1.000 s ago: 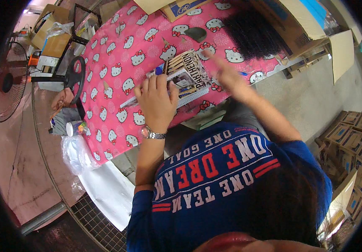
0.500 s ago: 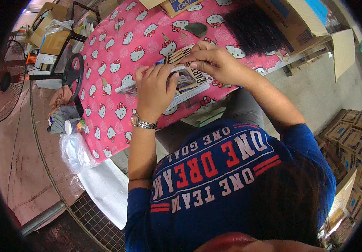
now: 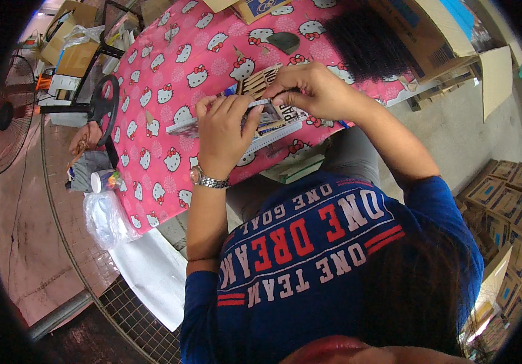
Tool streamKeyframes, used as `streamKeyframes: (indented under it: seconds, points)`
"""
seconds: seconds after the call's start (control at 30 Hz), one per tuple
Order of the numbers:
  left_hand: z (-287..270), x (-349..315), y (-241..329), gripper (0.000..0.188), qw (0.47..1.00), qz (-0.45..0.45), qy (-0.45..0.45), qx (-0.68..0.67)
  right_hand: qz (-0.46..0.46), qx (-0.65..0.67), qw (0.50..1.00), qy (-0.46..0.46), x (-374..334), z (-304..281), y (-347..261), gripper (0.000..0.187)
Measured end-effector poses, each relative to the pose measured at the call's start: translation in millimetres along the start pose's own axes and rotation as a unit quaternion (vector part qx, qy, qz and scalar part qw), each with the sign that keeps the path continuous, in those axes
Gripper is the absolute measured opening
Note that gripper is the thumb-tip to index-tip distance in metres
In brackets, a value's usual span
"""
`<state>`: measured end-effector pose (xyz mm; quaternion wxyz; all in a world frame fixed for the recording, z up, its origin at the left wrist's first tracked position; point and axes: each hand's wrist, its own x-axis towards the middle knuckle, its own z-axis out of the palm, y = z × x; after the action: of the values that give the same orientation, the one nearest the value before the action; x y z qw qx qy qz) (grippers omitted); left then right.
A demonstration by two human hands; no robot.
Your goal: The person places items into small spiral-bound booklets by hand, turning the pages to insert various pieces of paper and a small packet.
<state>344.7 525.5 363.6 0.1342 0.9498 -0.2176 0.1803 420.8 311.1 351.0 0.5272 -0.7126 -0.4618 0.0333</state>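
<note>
Far left, we noted a pedestal fan [image 3: 6, 115]. Next came a white tub [image 3: 97, 182] and, just below it in view, a clear plastic bag [image 3: 108, 219]; a white sheet [image 3: 149, 273] hung near the table's corner. We logged the table [image 3: 158, 145] as covered in pink cloth with white cat faces and red bows.

On its near side lay the picture-printed booklet [image 3: 267, 116], its hole-punched edge toward the person, one part raised at a tilt. The left hand [image 3: 223, 130], watch at the wrist, grasped that raised part, fingers bent over the top and thumb in front. Right beside it, the right hand [image 3: 309, 92] pinched the same edge between thumb and fingers; we could not make out the fingertips' exact contact.

Beyond, we saw a grey-green oval piece [image 3: 283, 42], then a heap of fine black strands [image 3: 367, 45] beside a cardboard box [image 3: 421, 36].
</note>
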Motion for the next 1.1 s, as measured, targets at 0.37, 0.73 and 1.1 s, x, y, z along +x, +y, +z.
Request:
streamKeyframes:
  seconds: [0.37,0.73,1.1]
  points:
    - [12,5,11,0.026,0.999,0.020,0.021,0.018,0.067,-0.124,0.990,0.015,-6,-1,-24,0.039]
    - [6,3,9,0.025,0.999,0.016,-0.030,0.005,0.131,-0.173,0.974,-0.072,2,1,-33,0.030]
    - [10,-34,24,0.034,0.962,-0.265,0.027,0.062,0.235,-0.227,0.942,-0.076,65,-16,191,0.064]
